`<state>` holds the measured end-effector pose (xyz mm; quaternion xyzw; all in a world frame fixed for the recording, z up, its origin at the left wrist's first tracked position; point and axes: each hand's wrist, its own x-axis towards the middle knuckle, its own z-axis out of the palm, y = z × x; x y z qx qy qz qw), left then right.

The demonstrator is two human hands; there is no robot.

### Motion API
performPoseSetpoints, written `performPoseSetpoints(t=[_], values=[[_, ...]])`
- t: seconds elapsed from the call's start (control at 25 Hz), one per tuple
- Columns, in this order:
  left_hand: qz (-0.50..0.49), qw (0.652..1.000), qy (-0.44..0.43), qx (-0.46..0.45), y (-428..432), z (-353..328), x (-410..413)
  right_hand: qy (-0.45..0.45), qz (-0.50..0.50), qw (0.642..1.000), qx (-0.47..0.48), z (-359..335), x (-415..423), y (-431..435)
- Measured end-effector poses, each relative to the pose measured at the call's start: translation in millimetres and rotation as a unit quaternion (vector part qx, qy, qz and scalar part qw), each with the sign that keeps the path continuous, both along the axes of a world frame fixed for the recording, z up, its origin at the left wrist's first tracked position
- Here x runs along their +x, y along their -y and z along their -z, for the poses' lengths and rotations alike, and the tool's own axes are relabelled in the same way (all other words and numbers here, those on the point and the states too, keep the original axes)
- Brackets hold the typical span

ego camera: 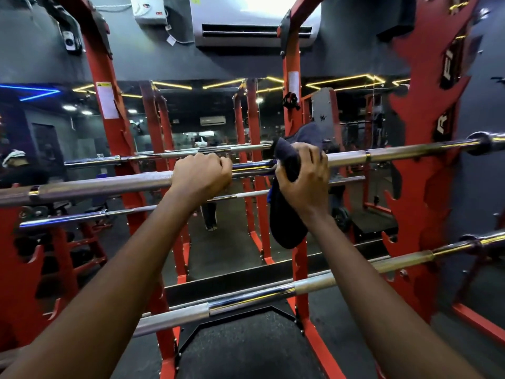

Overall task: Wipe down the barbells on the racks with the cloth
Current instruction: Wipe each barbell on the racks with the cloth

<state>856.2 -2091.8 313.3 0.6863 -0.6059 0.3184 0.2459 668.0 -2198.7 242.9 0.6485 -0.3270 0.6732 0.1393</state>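
Head view:
Left grip (202,173): palm down, fingers curled over the upper barbell (103,186), forearm stretched forward.
Right grip (303,184): closed around the dark blue cloth (287,222) and pressing it on the same bar, near the left grip.
Cloth: one end stands above the bar and the longer end hangs below it.
Upper barbell: lies across the red rack (420,187).
Lower barbell (246,296): on the rack below, no hand on it.

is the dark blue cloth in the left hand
No, the right hand grips the dark blue cloth on the upper steel barbell.
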Motion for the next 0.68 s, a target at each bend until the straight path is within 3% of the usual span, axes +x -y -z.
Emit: performPoseSetpoints(t=[0.08, 0.24, 0.48, 0.6, 0.68], values=[[0.011, 1.0, 0.0, 0.012, 2, -5, -5, 0.021, -0.001, 1.0, -0.013, -5, -15, 6], [0.085, 0.995, 0.03, -0.034, 14, 2, -23, 0.149, 0.023, 0.988, 0.033, -8, -24, 8], [0.0, 0.998, 0.025, -0.06, 22, 6, -36, 0.139, -0.017, 0.99, 0.014, 27, -5, 9], [0.003, 0.996, 0.037, -0.084, 21, 8, -35, 0.272, -0.078, 0.958, 0.045, 33, 7, 7], [0.004, 0.996, 0.036, -0.085, 21, 9, -34, 0.377, -0.12, 0.914, 0.088, 28, 18, 13]])
